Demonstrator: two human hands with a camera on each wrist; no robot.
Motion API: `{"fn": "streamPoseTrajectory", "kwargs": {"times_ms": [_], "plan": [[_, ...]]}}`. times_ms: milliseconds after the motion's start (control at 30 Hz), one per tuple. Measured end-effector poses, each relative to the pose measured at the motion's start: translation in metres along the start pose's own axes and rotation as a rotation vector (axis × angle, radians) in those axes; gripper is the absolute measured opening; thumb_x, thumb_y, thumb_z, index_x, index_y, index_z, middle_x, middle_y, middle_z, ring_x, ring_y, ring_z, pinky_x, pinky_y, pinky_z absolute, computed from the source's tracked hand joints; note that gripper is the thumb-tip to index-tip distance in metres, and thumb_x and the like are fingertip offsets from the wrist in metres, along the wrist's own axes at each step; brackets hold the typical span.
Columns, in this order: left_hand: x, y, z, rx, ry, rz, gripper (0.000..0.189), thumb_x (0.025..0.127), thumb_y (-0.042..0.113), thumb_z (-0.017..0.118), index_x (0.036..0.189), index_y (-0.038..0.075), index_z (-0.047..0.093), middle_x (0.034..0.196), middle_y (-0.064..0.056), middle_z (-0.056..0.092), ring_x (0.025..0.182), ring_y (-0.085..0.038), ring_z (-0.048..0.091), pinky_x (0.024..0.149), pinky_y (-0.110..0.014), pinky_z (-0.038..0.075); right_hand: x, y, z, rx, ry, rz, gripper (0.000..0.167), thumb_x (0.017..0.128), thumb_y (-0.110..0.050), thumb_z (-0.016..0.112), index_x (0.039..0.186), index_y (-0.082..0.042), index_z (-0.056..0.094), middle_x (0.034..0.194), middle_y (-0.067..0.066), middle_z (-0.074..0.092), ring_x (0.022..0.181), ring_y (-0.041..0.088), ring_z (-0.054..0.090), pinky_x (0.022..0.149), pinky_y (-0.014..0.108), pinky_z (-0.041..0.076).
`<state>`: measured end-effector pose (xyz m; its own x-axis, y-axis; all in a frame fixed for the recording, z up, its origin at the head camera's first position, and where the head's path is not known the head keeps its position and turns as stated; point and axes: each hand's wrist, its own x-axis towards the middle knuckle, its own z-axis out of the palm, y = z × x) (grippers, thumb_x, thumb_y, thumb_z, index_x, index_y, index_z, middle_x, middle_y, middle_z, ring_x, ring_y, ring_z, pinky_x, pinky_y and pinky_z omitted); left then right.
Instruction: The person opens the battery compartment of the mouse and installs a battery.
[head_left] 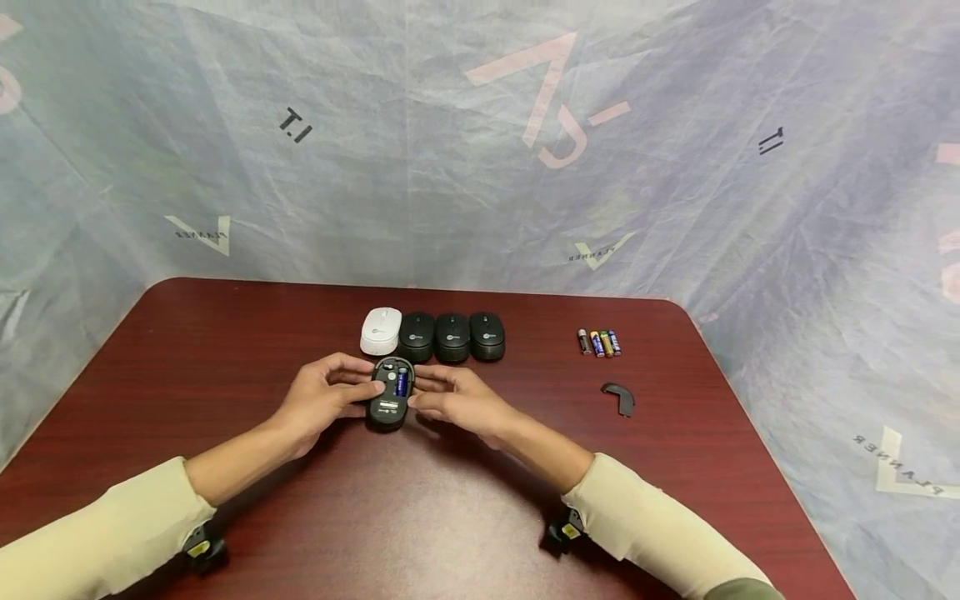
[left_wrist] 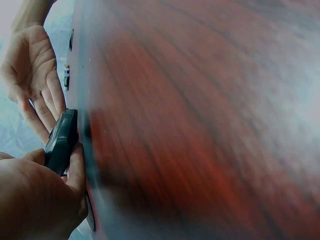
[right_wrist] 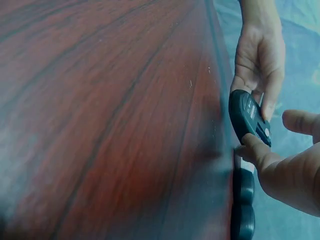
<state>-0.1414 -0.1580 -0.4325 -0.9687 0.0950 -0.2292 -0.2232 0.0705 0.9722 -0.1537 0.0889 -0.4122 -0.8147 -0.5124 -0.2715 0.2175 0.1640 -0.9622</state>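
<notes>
A black computer mouse [head_left: 387, 408] is held bottom side up over the table, its battery compartment uncovered. Inside lies a blue battery [head_left: 402, 383]. My left hand [head_left: 315, 400] pinches the mouse by its left side, thumb on the underside and fingers beneath, as the left wrist view shows along the mouse's edge [left_wrist: 61, 142]. On the other side, my right hand [head_left: 465, 402] touches the mouse with fairly straight fingers. Its thumb stands apart from the mouse in the right wrist view.
Just beyond the hands, a white mouse [head_left: 381, 331] and several black mice [head_left: 452, 337] stand in a row. Farther right lie several loose batteries [head_left: 600, 342] and a curved black cover [head_left: 621, 397]. A printed grey cloth [head_left: 420, 208] hangs behind the dark red table [head_left: 315, 533].
</notes>
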Motion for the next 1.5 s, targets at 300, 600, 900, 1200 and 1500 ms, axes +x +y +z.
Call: {"fn": "streamPoseTrajectory", "kwargs": {"times_ms": [300, 600, 900, 1200, 1500], "plan": [[-0.001, -0.005, -0.02, 0.039, 0.027, 0.006, 0.052, 0.102, 0.008, 0.083, 0.145, -0.011, 0.061, 0.119, -0.008, 0.078, 0.095, -0.008, 0.079, 0.085, -0.03, 0.073, 0.016, 0.0, 0.022, -0.036, 0.023, 0.041, 0.076, 0.101, -0.012, 0.08, 0.169, 0.001, 0.047, 0.17, 0.022, 0.055, 0.159, 0.031, 0.056, 0.123, 0.041, 0.059], [0.0, -0.003, -0.037, 0.147, 0.075, 0.02, 0.051, 0.104, 0.014, 0.084, 0.144, -0.009, 0.062, 0.114, -0.003, 0.081, 0.091, -0.005, 0.079, 0.083, -0.026, 0.072, 0.028, -0.005, 0.036, -0.131, -0.003, 0.001, 0.08, 0.098, -0.019, 0.081, 0.169, -0.001, 0.048, 0.172, 0.015, 0.055, 0.161, 0.026, 0.053, 0.132, 0.036, 0.05], [0.0, -0.003, -0.06, 0.329, 0.145, 0.024, 0.051, 0.105, 0.023, 0.083, 0.145, -0.005, 0.067, 0.111, 0.004, 0.084, 0.084, -0.002, 0.07, 0.073, -0.024, 0.066, 0.047, -0.01, 0.051, -0.227, -0.062, -0.018, 0.081, 0.099, -0.024, 0.081, 0.171, -0.008, 0.048, 0.174, 0.007, 0.053, 0.16, 0.017, 0.054, 0.128, 0.023, 0.049], [0.003, -0.003, -0.08, 0.417, 0.194, 0.014, 0.053, 0.113, 0.029, 0.072, 0.154, -0.004, 0.062, 0.133, -0.016, 0.078, 0.087, 0.0, 0.068, 0.075, -0.022, 0.066, 0.071, -0.019, 0.066, -0.228, -0.094, -0.003, 0.087, 0.099, -0.028, 0.082, 0.174, -0.009, 0.042, 0.178, 0.006, 0.047, 0.16, 0.011, 0.052, 0.126, 0.014, 0.046], [0.007, -0.003, -0.1, 0.37, 0.213, 0.001, 0.067, 0.12, 0.046, 0.05, 0.166, -0.003, 0.049, 0.161, -0.023, 0.053, 0.101, 0.004, 0.06, 0.082, -0.012, 0.06, 0.097, -0.028, 0.082, -0.19, -0.154, 0.029, 0.1, 0.099, -0.031, 0.083, 0.181, -0.015, 0.026, 0.185, -0.001, 0.031, 0.165, 0.004, 0.039, 0.13, 0.012, 0.034]]}}
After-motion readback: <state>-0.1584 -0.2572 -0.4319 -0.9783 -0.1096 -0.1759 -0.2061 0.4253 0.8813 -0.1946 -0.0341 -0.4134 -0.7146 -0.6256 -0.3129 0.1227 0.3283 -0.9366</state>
